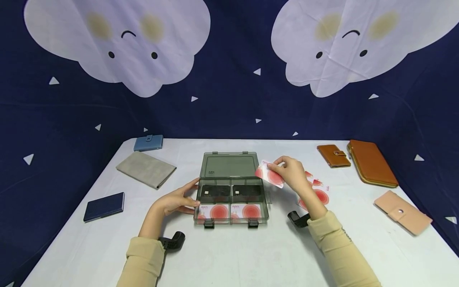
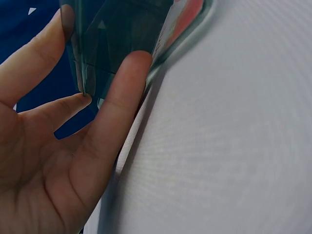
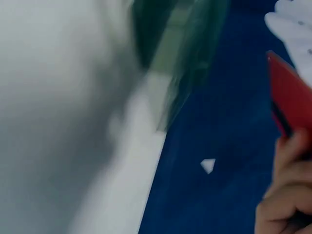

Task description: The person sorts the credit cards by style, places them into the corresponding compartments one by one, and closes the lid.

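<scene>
A smoky grey clear box [image 1: 229, 187] holds black cards [image 1: 215, 191] and white cards with red circles [image 1: 219, 211].

One open plastic box [image 1: 231, 187] holds four card stacks, two black and two red-dotted; six wallets lie around, and loose red-dotted cards [image 1: 317, 191] sit under the card-pinching hand.

Head view bright, evenly lit, soft shadows, wide-angle edge bending. Right wrist view heavily blurred; left wrist softly unfocused.
</scene>
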`<state>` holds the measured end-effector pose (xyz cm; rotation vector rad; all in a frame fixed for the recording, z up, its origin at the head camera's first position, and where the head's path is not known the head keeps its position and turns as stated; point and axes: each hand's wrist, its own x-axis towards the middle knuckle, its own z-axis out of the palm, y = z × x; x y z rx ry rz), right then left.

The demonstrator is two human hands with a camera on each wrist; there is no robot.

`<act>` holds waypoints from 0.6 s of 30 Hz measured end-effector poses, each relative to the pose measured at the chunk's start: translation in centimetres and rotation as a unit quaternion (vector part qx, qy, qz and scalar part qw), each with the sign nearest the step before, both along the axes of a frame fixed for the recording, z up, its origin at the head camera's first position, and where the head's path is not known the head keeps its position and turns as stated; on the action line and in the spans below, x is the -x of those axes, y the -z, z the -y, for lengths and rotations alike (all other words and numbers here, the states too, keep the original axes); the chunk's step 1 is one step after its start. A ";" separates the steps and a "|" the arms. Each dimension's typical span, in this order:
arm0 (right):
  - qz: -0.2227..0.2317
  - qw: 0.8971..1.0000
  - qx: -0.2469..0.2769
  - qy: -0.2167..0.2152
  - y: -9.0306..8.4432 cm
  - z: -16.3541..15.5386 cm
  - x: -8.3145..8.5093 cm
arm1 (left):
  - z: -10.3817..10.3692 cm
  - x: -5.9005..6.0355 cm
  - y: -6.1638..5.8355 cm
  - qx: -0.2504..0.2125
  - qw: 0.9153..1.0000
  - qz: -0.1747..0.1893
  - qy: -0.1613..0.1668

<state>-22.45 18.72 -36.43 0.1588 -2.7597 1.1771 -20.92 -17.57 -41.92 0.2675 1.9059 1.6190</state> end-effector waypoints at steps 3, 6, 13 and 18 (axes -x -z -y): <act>0.024 0.998 0.039 -0.034 -0.4 1.1 -0.6 | 0.0 0.0 0.0 -0.002 1.000 0.001 0.000; 0.048 0.992 0.072 -0.087 -0.9 2.5 -1.3 | 0.0 0.0 0.0 -0.004 1.000 0.002 0.001; 0.050 0.982 0.046 -0.177 -1.0 6.2 -3.2 | 0.1 0.0 0.0 -0.013 1.000 0.004 0.003; 0.065 0.975 0.012 -0.213 0.1 8.5 -4.3 | 0.1 -0.1 -0.1 -0.020 1.000 0.007 0.004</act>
